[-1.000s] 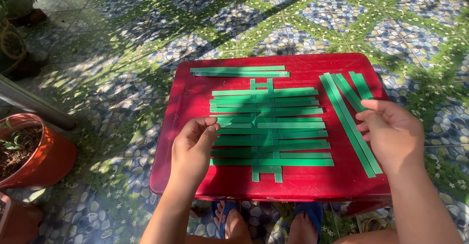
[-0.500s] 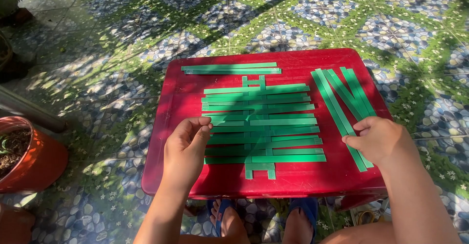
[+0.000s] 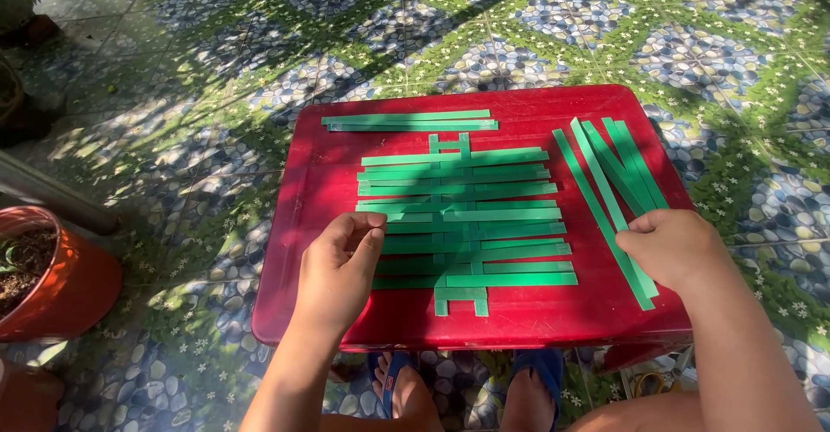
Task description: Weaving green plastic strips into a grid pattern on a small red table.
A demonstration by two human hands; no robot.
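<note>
A: Where is the weave?
B: Green weave (image 3: 467, 220) lies flat mid-table (image 3: 536, 103). My left hand (image 3: 339, 269) sits at its left edge, fingers pinched on a strip end.
A: Right hand?
B: Right hand (image 3: 673, 246) curled over the near end of the loose strips (image 3: 616, 177), right side. Whether it actually grips one, I cannot tell. Two spare strips (image 3: 411, 121) lie far.
</note>
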